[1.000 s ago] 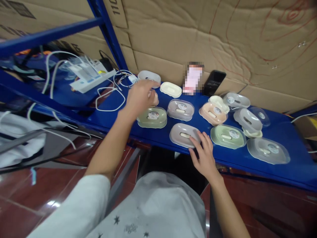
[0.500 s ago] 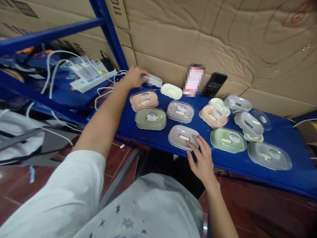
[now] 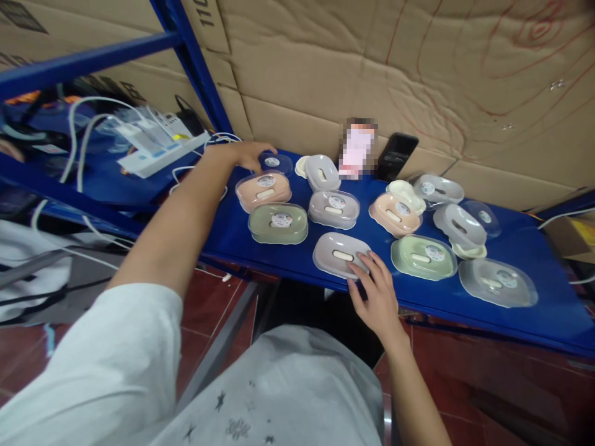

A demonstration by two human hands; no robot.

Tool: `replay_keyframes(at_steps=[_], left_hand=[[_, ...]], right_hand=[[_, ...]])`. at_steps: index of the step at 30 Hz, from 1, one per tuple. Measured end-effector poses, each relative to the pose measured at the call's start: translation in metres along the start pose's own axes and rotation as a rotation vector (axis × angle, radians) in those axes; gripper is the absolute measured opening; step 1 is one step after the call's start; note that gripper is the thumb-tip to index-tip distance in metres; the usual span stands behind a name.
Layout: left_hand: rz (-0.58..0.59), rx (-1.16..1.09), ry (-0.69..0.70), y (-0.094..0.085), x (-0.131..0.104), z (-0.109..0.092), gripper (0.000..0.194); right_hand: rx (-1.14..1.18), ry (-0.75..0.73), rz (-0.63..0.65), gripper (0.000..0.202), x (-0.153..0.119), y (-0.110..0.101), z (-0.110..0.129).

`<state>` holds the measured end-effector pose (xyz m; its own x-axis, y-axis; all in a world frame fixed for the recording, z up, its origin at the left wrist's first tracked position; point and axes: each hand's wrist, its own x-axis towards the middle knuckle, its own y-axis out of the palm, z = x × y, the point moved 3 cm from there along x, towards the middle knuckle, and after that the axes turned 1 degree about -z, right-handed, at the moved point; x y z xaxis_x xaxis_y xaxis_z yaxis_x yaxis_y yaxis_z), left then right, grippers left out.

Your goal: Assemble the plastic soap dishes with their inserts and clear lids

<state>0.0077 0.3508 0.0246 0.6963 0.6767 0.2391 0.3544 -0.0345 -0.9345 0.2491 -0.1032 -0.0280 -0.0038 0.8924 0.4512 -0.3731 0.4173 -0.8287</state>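
Observation:
My left hand (image 3: 248,156) reaches to the back left of the blue shelf, its thumb and fingers around the left side of a clear lid (image 3: 275,163) with a round label. My right hand (image 3: 377,297) is at the front edge, fingers over the right rim of an uncovered grey soap dish (image 3: 341,255) and thumb at its front. This dish has a cream piece in its middle slot. Another grey dish (image 3: 321,172) leans on a cream tray (image 3: 302,166) beside the lid. Lidded peach (image 3: 264,189), green (image 3: 277,223) and grey (image 3: 334,209) dishes stand between my hands.
To the right are more dishes: peach (image 3: 396,214), green (image 3: 424,256) and grey (image 3: 498,282). A phone (image 3: 357,148) and a dark device (image 3: 397,156) lean against the cardboard (image 3: 302,68). A power strip with cables (image 3: 162,155) lies left of the blue upright (image 3: 199,74).
My left hand has let go of a grey dish, which now rests tilted on the cream tray, and has moved to the clear lid. My right hand stays at the front dish.

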Motion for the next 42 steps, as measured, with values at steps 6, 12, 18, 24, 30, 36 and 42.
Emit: replay_keyframes(at_steps=[6, 12, 18, 24, 30, 36, 42], left_hand=[[0.208, -0.037, -0.153, -0.017, -0.002, 0.007, 0.074], [-0.088, -0.160, -0.130, -0.067, -0.063, -0.095, 0.063], [-0.089, -0.447, 0.400, -0.012, -0.148, -0.252, 0.052], [-0.050, -0.474, 0.383, 0.052, -0.170, -0.254, 0.056], [-0.068, -0.463, 0.368, 0.067, -0.183, -0.246, 0.083], [-0.236, -0.363, 0.427, 0.069, -0.197, -0.244, 0.089], [-0.391, -0.286, 0.393, 0.076, -0.206, -0.244, 0.096]], right_hand=[[0.021, 0.002, 0.004, 0.046, 0.000, 0.000, 0.001], [0.098, 0.088, -0.027, 0.077, -0.001, -0.005, -0.001], [0.113, 0.050, -0.194, 0.099, 0.000, -0.019, -0.012], [0.111, 0.050, 0.037, 0.073, 0.014, -0.012, -0.016], [0.068, -0.014, 0.049, 0.079, 0.011, -0.006, -0.013], [0.007, -0.096, 0.065, 0.078, 0.008, -0.005, -0.010], [-0.043, -0.102, 0.079, 0.075, 0.009, -0.002, -0.009]])
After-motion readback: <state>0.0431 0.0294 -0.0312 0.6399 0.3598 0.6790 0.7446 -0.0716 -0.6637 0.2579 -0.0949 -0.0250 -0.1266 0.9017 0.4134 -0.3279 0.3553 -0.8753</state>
